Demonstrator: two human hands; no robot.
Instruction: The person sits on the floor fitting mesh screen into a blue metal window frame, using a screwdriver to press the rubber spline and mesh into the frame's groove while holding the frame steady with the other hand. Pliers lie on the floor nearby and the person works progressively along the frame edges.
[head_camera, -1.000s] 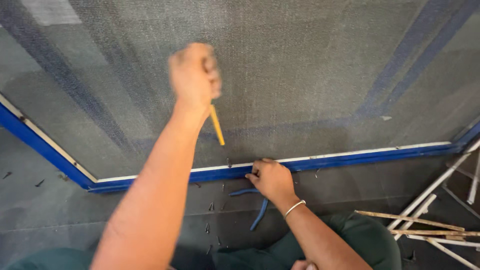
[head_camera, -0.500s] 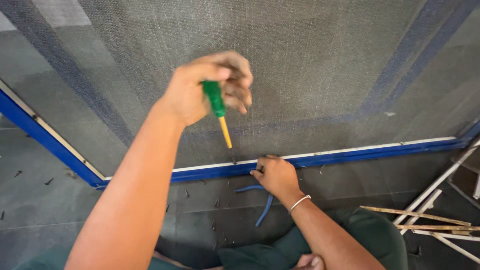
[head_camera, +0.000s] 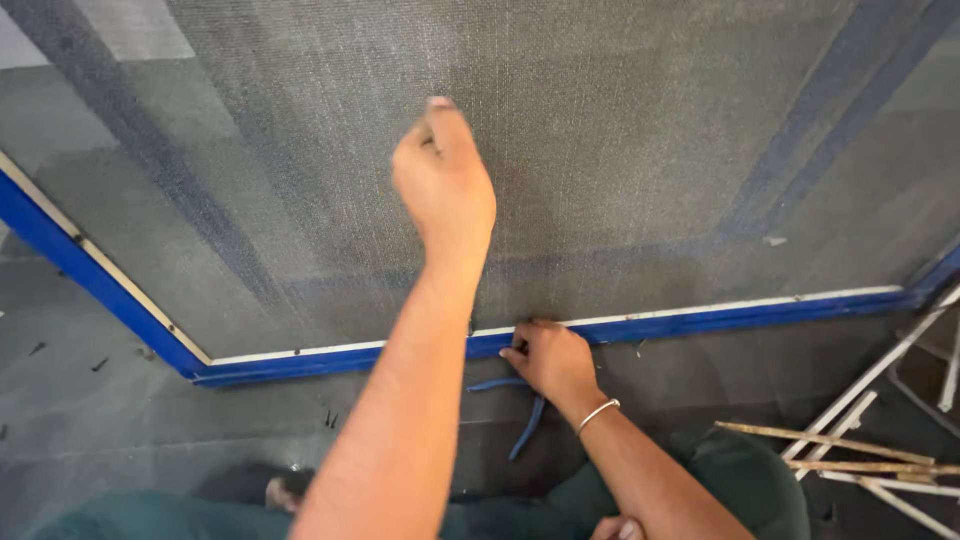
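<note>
A grey mesh screen (head_camera: 650, 150) in a blue frame (head_camera: 750, 318) lies flat on the floor in front of me. My left hand (head_camera: 445, 185) is raised above the mesh in a closed fist; the green-handled screwdriver seen in it earlier is hidden behind the hand and forearm. My right hand (head_camera: 555, 362), with a thin metal bangle (head_camera: 598, 413) at the wrist, sits on the near rail of the frame, its fingers curled and pinching at the white strip along the rail's edge. Beneath that hand lies a blue-handled tool (head_camera: 525, 440) on the floor.
White rods (head_camera: 860, 385) and thin wooden sticks (head_camera: 830, 440) lie at the right. Small dark screws (head_camera: 328, 418) are scattered on the grey floor near the frame's corner. My knees in green trousers (head_camera: 740, 480) and a foot (head_camera: 280, 492) are at the bottom edge.
My left hand has moved right and up over the mesh, turning so that the screwdriver no longer shows. The right hand has stayed on the frame's rail.
</note>
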